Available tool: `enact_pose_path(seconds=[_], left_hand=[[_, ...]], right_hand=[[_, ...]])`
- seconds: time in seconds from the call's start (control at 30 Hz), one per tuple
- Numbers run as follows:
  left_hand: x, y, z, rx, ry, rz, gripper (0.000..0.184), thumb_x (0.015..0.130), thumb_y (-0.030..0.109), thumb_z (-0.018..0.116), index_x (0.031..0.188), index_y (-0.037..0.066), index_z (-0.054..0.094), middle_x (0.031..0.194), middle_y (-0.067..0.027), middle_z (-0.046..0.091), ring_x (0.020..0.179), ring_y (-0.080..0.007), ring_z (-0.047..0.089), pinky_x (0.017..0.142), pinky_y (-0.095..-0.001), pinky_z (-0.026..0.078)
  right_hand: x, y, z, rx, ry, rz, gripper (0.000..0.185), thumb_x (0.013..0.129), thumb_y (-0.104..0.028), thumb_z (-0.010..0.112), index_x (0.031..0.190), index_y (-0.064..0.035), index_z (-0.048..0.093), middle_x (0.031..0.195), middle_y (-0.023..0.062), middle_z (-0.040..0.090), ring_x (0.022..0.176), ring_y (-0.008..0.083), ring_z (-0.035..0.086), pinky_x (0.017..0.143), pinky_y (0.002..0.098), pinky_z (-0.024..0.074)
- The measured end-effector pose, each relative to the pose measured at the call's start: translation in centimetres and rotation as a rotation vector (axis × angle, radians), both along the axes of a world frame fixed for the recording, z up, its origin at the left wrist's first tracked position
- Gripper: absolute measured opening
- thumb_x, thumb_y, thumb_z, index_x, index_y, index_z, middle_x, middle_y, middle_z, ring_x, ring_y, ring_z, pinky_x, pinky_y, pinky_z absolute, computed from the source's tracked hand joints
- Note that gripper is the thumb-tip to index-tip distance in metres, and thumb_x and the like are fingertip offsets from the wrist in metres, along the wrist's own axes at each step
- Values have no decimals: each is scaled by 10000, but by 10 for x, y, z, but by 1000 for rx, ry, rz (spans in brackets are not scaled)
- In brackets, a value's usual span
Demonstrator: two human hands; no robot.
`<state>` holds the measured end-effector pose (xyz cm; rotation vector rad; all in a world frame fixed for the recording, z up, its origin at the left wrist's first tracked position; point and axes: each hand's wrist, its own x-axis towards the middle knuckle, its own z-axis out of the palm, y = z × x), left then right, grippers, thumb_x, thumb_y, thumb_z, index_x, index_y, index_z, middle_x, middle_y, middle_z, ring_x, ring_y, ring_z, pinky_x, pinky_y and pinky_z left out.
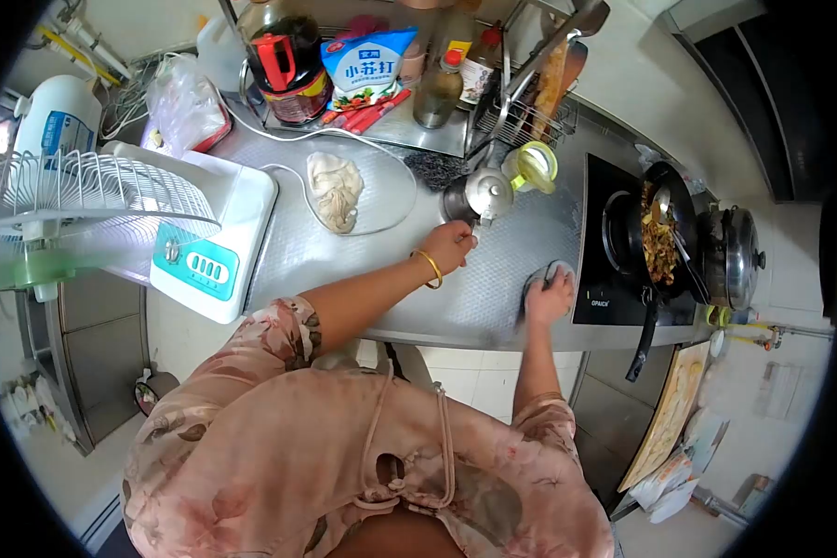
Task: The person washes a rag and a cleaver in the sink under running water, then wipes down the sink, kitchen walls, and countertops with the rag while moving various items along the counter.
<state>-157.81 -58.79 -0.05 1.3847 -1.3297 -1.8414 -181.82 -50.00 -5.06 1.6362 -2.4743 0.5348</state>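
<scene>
My left hand (448,248), with a yellow bangle at the wrist, is at the near side of a small metal pot with a lid (489,192), its fingers closed at the pot's handle. On the steel counter (418,302), near the edge of the black stove, my right hand (550,296) presses on a grey cloth (564,271) with its fingers bent around it. Just right of the pot stands a container with a green rim (535,167). A crumpled beige cloth (336,191) lies further left on the counter.
A wok of food (662,232) and a steel pot (733,256) stand on the right, the wok's handle over the front edge. A fan (65,200) and a white appliance (216,242) are at left. Bottles (437,91) and a utensil rack (539,112) line the back. A white cord (381,144) crosses the counter.
</scene>
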Motion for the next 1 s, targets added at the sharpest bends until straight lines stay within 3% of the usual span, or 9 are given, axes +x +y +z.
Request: enact_pose_path(seconds=[0.03,0.23,0.33,0.5,0.57,0.77,0.87,0.9,1.0], left_hand=[[5,0,-1,31,69,38,176,859,165,555,927,5,529,826,-73,595,600,-133,587,605,-260,478],[68,9,-11,-192,157,133,130,883,145,508,918,24,475,726,-41,555,634,-117,553,596,-267,466],[120,22,10,-230,-28,87,114,904,147,487,886,35,473,704,-23,526,644,-108,532,604,-253,440],[176,51,3,-174,32,119,136,924,173,476,890,41,466,719,-13,519,670,-92,508,641,-245,422],[186,61,2,-154,39,144,134,923,169,478,891,39,465,721,-14,516,666,-91,501,633,-244,419],[201,88,15,-131,-29,248,122,917,146,478,891,27,466,738,-20,508,670,-87,487,620,-239,415],[209,102,16,-163,-31,257,116,917,140,473,891,27,465,747,-17,507,675,-80,477,624,-234,409],[210,106,17,-155,-18,256,116,917,140,470,887,28,464,745,-15,506,672,-81,472,623,-236,406],[208,114,16,-108,34,240,122,918,148,466,870,36,459,731,-6,490,658,-80,450,614,-239,397]], right_hand=[[17,-3,0,27,15,-80,532,667,-108,544,1191,-24,521,1226,241,477,1141,401,424,990,511,289],[179,58,39,151,-296,797,485,578,-85,562,1063,-70,575,1231,214,452,1183,424,380,960,567,303],[129,43,26,69,-288,808,500,585,-72,554,1082,-33,578,1178,216,514,1131,431,442,985,522,314],[49,-41,-1,-73,-35,114,509,657,-130,568,1147,1,537,1225,243,481,1168,418,400,995,520,279],[65,-68,-8,-123,9,80,508,644,-124,575,1136,-3,539,1237,238,468,1176,413,389,991,524,272],[205,10,52,113,-248,901,446,572,-83,580,1014,-22,593,1083,200,549,1100,394,462,965,500,328],[146,16,36,284,-386,895,474,595,-97,555,1067,-54,590,1206,212,497,1173,401,408,1006,540,261],[125,2,43,154,-160,866,450,588,-108,552,1028,-36,612,1131,209,542,1086,390,476,969,505,327],[75,-49,9,-17,-170,386,502,676,-161,548,1155,-11,534,1267,229,449,1169,431,380,982,528,271]])
